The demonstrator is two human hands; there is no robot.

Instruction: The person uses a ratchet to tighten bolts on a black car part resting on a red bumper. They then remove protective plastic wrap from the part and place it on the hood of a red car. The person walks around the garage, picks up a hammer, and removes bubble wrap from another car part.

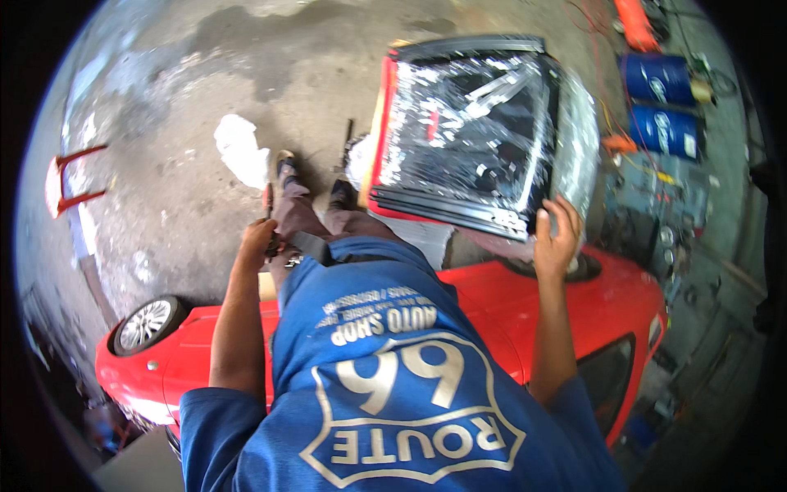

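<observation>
At my left thigh, my left hand (257,239) is closed around a slim tool (268,197) with a reddish, pointed-looking end. Its kind is too small to make out. My right hand (561,236) reaches forward with its fingers stretched, the thumb side touching the near right corner of a large black panel (459,123). Clear, shiny plastic film wraps this panel, and black rails (451,215) run along its near edge. A red surface shows beneath its left side. More crumpled clear film (576,135) bulges out along the panel's right side.
A red car (197,353) stands close behind me on both sides. White crumpled plastic (239,148) lies on the concrete floor near my feet. Far left is a red stool (59,187); at right stand blue drums (656,79) among hoses, cables and an orange jack-like object (635,25).
</observation>
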